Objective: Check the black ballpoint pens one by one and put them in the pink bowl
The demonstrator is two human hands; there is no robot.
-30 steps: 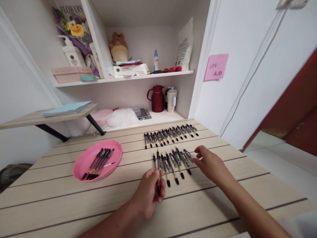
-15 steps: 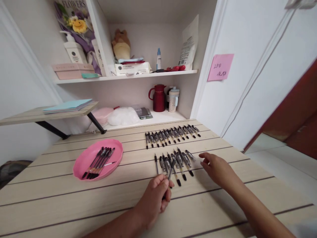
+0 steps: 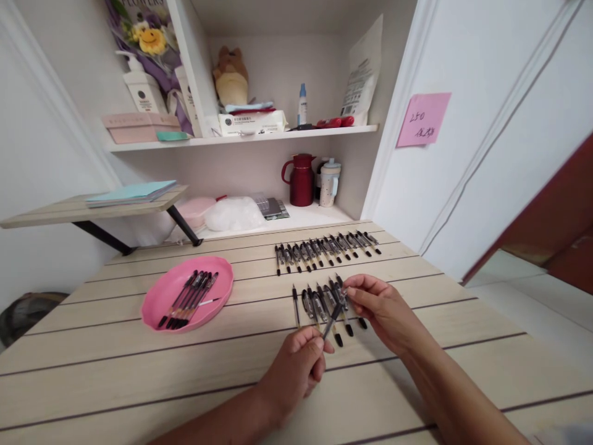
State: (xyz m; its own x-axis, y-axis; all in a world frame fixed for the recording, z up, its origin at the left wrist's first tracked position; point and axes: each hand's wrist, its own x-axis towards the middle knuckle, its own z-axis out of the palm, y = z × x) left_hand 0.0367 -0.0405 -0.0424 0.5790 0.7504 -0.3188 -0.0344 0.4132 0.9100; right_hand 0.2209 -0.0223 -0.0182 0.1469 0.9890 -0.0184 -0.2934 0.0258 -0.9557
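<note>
My left hand (image 3: 299, 361) is closed around the barrel of a pen (image 3: 332, 322), its black grip end tilted up and to the right. Thumb and finger of my right hand (image 3: 384, 306) pinch a small clear pen cap (image 3: 344, 296) at the upper end of that pen; the fingertips partly cover it. Beneath and behind both hands lies a loose row of uncapped pens (image 3: 296, 307) and separate clear caps (image 3: 307, 301) on the wooden table. My right fingers hide part of this row.
Farther back lies a longer row of pens and caps (image 3: 319, 254). A pink scalloped tray (image 3: 225, 266) on the left holds several capped pens (image 3: 192, 298) and a thin white stick. Behind the table are a small raised shelf (image 3: 55, 213) and a cabinet holding a red jug (image 3: 302, 182).
My right hand has moved left from beside the row to the tip of the held pen, now pinching a cap. The left hand keeps its pen. The view has shifted slightly.
</note>
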